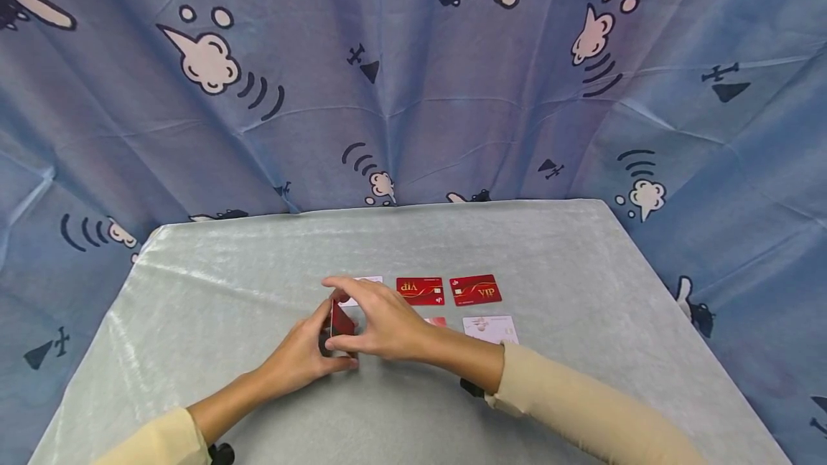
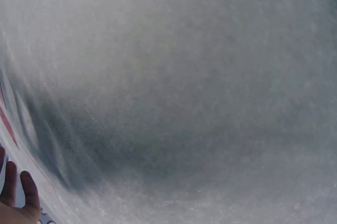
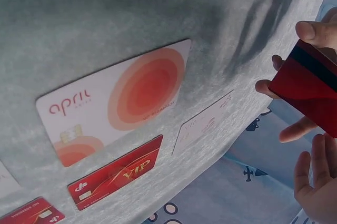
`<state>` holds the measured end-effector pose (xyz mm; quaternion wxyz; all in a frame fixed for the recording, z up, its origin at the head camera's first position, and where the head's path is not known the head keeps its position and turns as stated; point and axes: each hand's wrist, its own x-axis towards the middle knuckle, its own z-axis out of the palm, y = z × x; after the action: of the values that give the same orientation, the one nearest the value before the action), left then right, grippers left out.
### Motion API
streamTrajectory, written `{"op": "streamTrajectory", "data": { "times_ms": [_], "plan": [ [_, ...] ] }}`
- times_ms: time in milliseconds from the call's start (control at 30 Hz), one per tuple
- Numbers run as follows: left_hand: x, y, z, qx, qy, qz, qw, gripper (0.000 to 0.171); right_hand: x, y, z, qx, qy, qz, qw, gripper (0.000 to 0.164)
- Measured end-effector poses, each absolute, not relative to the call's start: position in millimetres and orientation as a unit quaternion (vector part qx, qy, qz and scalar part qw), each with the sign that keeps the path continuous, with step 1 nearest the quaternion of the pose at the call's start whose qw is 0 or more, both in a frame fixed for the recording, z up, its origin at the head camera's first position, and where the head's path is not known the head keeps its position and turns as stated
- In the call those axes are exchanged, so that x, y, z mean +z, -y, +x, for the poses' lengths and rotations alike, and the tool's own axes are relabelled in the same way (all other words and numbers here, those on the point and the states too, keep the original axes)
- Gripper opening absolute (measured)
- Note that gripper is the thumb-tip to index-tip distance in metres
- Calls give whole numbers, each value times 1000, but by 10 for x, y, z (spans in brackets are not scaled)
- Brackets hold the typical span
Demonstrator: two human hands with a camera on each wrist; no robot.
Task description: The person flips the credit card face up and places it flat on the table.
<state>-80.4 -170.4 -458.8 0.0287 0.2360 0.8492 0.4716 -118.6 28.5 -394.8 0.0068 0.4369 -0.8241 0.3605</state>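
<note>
Both hands meet around a red card (image 1: 342,319) held up on edge above the table, left of the laid-out cards. My left hand (image 1: 293,357) grips it from the left, thumb on the near side. Reaching in from the right, my right hand (image 1: 390,321) has its thumb at the card's near lower edge and its forefinger arched over the far side. In the right wrist view, the red card (image 3: 308,87) shows a black stripe, with a thumb at its corner and fingers behind it. Only a few fingertips (image 2: 30,190) enter the left wrist view.
Two red VIP cards (image 1: 420,291) (image 1: 476,290) and a white card (image 1: 371,279) form the far row. Nearer lie a white April card (image 3: 95,105) with orange-red circles and a pale card (image 1: 491,329). A blue patterned curtain (image 1: 413,92) hangs behind the cloth-covered table (image 1: 549,250).
</note>
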Motion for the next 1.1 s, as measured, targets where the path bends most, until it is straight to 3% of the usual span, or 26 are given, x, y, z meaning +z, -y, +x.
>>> {"op": "streamTrajectory", "data": {
  "times_ms": [333,1100],
  "plan": [
    [-4615,1768,-786,436,-871,228,15,95,-3958,-346,-1188,359,831,425,4,76],
    [-4588,1982,-765,401,-892,208,-15,96,-4150,-622,-1243,340,856,385,-62,76]
  ]
}}
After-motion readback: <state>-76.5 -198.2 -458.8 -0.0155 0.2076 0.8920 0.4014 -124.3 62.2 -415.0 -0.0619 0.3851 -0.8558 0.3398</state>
